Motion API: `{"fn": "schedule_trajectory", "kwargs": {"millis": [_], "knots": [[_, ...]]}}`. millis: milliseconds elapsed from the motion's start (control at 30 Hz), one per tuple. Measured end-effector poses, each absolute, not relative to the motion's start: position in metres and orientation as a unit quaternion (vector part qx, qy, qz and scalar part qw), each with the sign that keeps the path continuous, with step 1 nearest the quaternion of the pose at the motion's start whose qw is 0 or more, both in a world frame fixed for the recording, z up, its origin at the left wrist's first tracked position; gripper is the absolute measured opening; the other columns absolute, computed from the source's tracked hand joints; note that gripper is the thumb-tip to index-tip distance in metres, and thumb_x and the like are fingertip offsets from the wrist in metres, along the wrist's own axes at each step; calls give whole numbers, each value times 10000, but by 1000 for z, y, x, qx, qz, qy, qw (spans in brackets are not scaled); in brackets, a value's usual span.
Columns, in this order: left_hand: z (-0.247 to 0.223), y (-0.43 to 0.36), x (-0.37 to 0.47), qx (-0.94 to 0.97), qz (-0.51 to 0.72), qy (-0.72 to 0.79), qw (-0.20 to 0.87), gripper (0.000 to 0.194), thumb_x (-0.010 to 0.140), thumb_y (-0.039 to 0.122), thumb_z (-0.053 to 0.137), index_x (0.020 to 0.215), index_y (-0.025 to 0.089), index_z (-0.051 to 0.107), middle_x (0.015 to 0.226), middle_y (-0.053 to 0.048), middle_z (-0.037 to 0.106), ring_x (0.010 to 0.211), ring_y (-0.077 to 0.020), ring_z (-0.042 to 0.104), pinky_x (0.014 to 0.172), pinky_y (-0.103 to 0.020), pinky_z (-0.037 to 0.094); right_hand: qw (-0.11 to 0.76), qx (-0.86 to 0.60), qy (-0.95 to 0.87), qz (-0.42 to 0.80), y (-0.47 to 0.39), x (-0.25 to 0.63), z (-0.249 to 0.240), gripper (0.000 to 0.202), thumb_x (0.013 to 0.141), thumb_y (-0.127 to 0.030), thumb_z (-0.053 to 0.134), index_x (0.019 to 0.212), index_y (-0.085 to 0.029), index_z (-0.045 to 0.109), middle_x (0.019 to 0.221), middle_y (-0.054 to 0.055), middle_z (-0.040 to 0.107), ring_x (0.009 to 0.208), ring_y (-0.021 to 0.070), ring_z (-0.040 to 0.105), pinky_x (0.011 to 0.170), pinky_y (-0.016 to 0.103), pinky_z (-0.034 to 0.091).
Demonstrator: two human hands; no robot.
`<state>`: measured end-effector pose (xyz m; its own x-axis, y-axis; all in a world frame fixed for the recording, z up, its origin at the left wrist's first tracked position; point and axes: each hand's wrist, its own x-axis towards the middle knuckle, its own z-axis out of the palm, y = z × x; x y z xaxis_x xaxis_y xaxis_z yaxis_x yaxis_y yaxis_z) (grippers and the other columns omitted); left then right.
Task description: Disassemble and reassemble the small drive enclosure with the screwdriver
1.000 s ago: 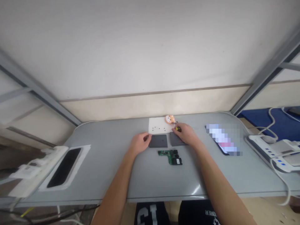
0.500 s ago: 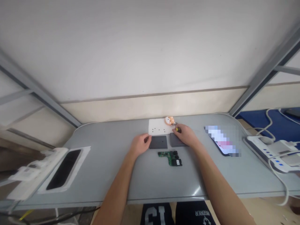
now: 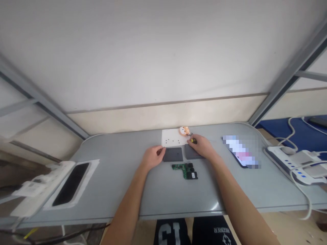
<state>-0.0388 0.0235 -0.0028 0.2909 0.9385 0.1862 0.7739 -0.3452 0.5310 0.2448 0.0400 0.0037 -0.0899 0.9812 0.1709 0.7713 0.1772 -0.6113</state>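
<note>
- The left hand (image 3: 153, 157), at the centre of the frame, is curled nearly closed, fingertips at the left end of one dark panel (image 3: 173, 154); whether it grips anything is impossible to tell.
- The right hand (image 3: 201, 146), right of centre, is closed in a pinch around a small yellow-and-black object (image 3: 193, 140) — its full shape is hidden.
- The first panel lies between the hands, its long axis running left to right, and the left hand is clearly nearer.
- A second dark panel (image 3: 190, 153) sits just right of it, partly covered by the right hand.
- Above the panels, a white sheet (image 3: 167, 133) bears small dark pieces; an orange-and-white animal-faced item (image 3: 184, 131) rests at its upper right.
- The green circuit board (image 3: 185, 173) lies below both panels — apart from either hand — in the lower centre.
</note>
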Motion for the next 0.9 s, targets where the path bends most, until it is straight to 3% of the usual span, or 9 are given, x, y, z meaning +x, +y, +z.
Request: {"fn": "schedule_trajectory", "kwargs": {"millis": [400, 700, 900], "knots": [[-4, 25, -39, 784, 234, 550, 167, 452, 999, 447, 434, 630, 193, 490, 606, 12, 478, 588, -137, 381, 605, -286, 273, 304, -603, -699, 235, 37, 256, 4, 217, 908, -410, 566, 840, -230, 667, 795, 32, 723, 668, 193, 619, 622, 292, 416], [-4, 25, -39, 786, 231, 546, 173, 430, 983, 434, 473, 626, 195, 492, 604, 16, 476, 587, -136, 399, 608, -283, 283, 305, -587, -723, 198, 40, 249, 2, 173, 905, -366, 590, 857, -224, 675, 926, 56, 751, 825, 222, 651, 739, 303, 431], [-4, 25, -40, 784, 229, 548, 178, 443, 992, 461, 464, 640, 193, 485, 613, 16, 480, 590, -135, 397, 608, -280, 281, 302, -592, -721, 196, 37, 246, 4, 207, 926, -379, 567, 829, -224, 665, 892, 54, 744, 776, 214, 640, 711, 300, 417]]}}
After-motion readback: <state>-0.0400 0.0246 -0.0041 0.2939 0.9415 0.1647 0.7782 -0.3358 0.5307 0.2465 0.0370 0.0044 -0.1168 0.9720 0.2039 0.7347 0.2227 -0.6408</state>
